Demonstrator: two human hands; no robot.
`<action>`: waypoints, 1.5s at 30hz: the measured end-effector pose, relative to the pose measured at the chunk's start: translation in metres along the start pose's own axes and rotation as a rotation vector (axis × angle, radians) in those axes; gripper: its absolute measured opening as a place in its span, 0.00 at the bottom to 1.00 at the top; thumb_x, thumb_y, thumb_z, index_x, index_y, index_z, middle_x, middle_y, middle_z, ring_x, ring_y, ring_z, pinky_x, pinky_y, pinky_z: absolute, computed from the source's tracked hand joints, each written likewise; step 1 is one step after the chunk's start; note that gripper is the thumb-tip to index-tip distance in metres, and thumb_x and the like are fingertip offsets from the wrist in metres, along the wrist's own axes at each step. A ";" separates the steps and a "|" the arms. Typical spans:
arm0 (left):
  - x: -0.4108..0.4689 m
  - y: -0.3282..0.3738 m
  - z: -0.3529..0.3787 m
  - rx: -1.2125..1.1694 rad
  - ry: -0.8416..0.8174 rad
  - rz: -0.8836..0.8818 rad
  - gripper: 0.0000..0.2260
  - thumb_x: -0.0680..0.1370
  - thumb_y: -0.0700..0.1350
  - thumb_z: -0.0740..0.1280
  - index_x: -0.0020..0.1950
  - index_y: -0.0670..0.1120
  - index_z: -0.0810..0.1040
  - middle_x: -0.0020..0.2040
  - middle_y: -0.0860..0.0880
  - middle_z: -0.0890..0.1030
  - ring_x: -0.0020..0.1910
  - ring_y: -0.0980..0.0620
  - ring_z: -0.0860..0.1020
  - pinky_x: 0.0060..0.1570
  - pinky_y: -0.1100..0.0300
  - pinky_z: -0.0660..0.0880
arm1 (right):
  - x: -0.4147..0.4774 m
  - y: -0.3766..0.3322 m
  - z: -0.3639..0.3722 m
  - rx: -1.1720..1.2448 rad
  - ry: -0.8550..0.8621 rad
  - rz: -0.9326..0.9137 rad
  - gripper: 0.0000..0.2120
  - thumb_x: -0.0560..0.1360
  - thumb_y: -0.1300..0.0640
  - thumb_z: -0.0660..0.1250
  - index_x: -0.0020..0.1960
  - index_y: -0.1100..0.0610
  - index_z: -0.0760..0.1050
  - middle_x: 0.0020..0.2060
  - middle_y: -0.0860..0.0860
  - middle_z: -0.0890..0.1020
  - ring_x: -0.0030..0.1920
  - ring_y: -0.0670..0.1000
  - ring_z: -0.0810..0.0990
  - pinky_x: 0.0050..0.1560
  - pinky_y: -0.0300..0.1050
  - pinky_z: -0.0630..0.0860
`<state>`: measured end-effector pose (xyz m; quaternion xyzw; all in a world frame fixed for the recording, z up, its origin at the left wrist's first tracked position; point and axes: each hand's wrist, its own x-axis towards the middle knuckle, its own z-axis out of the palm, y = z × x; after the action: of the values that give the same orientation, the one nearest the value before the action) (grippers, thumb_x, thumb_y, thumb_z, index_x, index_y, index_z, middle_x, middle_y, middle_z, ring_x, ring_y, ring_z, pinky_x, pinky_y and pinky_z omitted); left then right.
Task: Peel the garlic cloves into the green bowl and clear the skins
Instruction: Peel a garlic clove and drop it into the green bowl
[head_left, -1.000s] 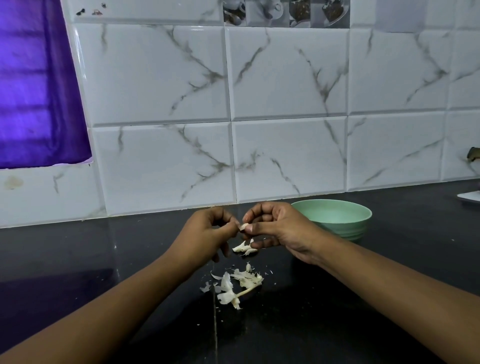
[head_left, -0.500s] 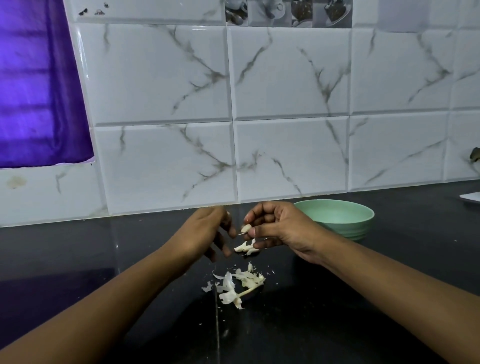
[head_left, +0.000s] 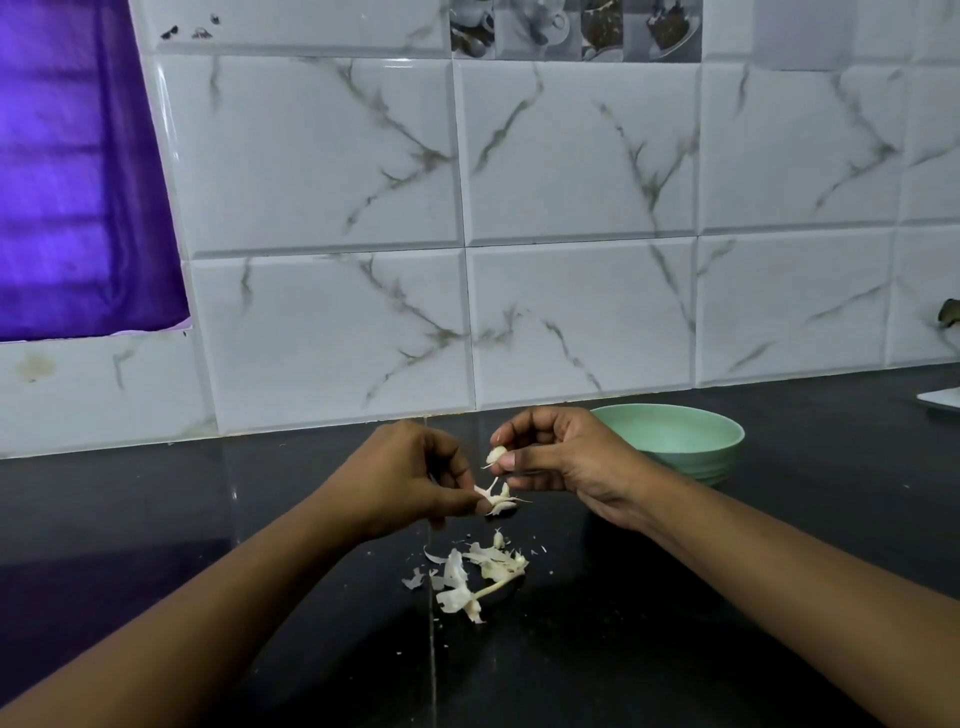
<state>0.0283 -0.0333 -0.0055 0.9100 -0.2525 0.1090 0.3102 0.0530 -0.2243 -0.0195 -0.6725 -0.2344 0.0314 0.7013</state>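
Working over black counter (head_left: 156, 519). Seeing green bowl (head_left: 670, 441) on it, just behind right hand (head_left: 571, 462). Holding left hand (head_left: 405, 478) close beside, both above skin pile (head_left: 478, 571). Pinching torn skin (head_left: 496, 500) in curled left fingers. Pinching garlic clove (head_left: 496, 454) between right thumb and forefinger, short of bowl.

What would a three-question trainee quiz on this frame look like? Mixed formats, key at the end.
1. True or false: the round pale-green bowl stands to the left of the left hand.
2. Multiple choice: what does the right hand pinch between thumb and fingertips? A: a small pale garlic clove. B: a metal knife. C: a wooden spoon.
3. Fill in: the loose pile of white papery garlic skins lies on the black glossy ____, nearer the person than both hands.

Key: 1 false, since the bowl stands behind the right wrist, on the right. 2 A. 3 countertop.
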 end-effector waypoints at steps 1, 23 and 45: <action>0.000 0.000 -0.001 0.005 0.015 0.007 0.09 0.68 0.48 0.78 0.37 0.45 0.82 0.31 0.49 0.83 0.29 0.54 0.81 0.31 0.66 0.72 | 0.000 0.000 0.000 -0.005 -0.002 -0.001 0.08 0.70 0.71 0.70 0.44 0.61 0.77 0.36 0.53 0.83 0.36 0.47 0.83 0.39 0.38 0.81; -0.002 0.003 0.007 -0.153 0.294 0.098 0.03 0.71 0.44 0.75 0.42 0.51 0.82 0.33 0.62 0.82 0.30 0.56 0.81 0.28 0.63 0.74 | 0.000 -0.002 0.002 -0.196 -0.024 -0.275 0.12 0.65 0.73 0.73 0.40 0.59 0.76 0.35 0.50 0.81 0.35 0.45 0.81 0.41 0.37 0.79; -0.003 0.003 0.008 -0.437 0.197 0.142 0.07 0.70 0.40 0.74 0.44 0.44 0.77 0.41 0.51 0.81 0.27 0.49 0.78 0.23 0.62 0.70 | -0.007 -0.006 0.001 -0.002 -0.155 -0.139 0.08 0.68 0.70 0.69 0.43 0.59 0.76 0.35 0.49 0.83 0.37 0.46 0.83 0.36 0.40 0.80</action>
<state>0.0241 -0.0395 -0.0115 0.7863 -0.3020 0.1617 0.5142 0.0448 -0.2267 -0.0156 -0.6511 -0.3340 0.0343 0.6807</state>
